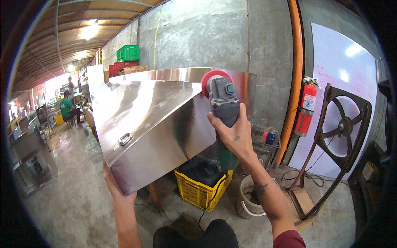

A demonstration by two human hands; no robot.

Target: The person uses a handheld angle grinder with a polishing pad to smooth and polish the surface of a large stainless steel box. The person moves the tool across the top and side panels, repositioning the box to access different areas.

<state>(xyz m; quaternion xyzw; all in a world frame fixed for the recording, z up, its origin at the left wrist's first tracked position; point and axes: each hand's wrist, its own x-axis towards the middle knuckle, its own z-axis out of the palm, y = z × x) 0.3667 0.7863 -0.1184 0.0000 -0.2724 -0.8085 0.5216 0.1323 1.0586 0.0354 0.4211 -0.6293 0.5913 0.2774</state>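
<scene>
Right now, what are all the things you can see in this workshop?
steel box: one, shiny silver, tilted up at centre, small handle on its face
angle grinder: one, grey and green with a red disc, at the box's upper right edge
yellow crate: one, on the floor under the box
bucket: one, pale, right of the crate
fire extinguisher: one, red, by the orange pipe
green crate: one, high up at the back
seated person: one, green shirt, far left
left hand: propping the box's lower corner
right hand: gripping the grinder
</scene>
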